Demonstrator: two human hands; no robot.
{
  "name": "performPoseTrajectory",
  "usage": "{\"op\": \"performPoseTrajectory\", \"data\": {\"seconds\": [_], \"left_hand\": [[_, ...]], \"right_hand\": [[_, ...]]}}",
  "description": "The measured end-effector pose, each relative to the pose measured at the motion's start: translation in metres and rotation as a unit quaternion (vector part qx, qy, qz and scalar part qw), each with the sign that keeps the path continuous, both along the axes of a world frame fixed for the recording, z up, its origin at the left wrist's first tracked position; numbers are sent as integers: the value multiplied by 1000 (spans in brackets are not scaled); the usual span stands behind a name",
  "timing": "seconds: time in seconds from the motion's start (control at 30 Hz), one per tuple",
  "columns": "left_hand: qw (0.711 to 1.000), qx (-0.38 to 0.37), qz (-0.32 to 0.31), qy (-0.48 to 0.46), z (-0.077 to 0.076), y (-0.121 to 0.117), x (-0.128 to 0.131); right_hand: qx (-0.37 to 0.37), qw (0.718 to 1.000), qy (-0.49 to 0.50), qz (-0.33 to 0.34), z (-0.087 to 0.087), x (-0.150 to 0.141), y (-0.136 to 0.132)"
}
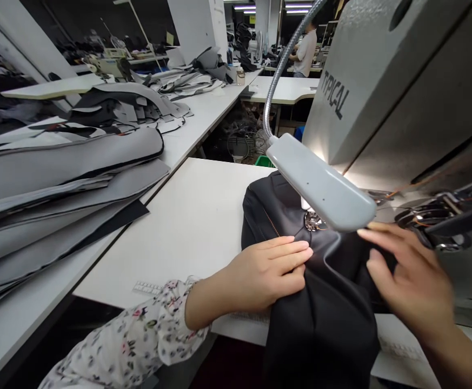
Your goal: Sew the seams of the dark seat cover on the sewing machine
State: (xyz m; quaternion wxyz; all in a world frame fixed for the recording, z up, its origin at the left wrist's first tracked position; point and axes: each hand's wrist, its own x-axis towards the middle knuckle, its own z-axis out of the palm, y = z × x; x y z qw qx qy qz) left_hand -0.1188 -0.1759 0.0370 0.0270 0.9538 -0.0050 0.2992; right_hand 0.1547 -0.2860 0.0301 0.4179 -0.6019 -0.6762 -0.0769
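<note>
A piece of black material with orange stitching (325,302) lies on the white sewing table (191,216) and hangs over its front edge. My left hand (268,270) rests on it with the fingers together and stretched flat, pressing it down just left of the presser foot (312,220). My right hand (406,275) is on the right side of the material, fingers extended and slightly spread, blurred by motion, close to the machine's metal parts. The grey sewing machine (398,86) marked TYPICAL towers at the right.
A grey gooseneck lamp (320,183) hangs over the needle area and hides part of it. Stacks of grey and black cut panels (57,183) cover the long bench at the left. A person (305,51) stands far back by other tables.
</note>
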Motion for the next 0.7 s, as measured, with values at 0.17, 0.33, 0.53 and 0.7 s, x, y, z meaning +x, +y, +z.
{"op": "performPoseTrajectory", "data": {"seconds": [0.17,0.33,0.53,0.7], "left_hand": [[1000,26,-7,-2,2,0,4],[999,46,5,-15,1,-2,5],[998,59,13,9,7,-1,0],[999,41,24,23,12,2,-6]], "right_hand": [[-60,948,-210,233,24,-8,-9],[-64,928,-261,257,25,-7,13],[6,924,-212,318,21,-10,18],[-12,936,-186,297,14,-5,13]]}}
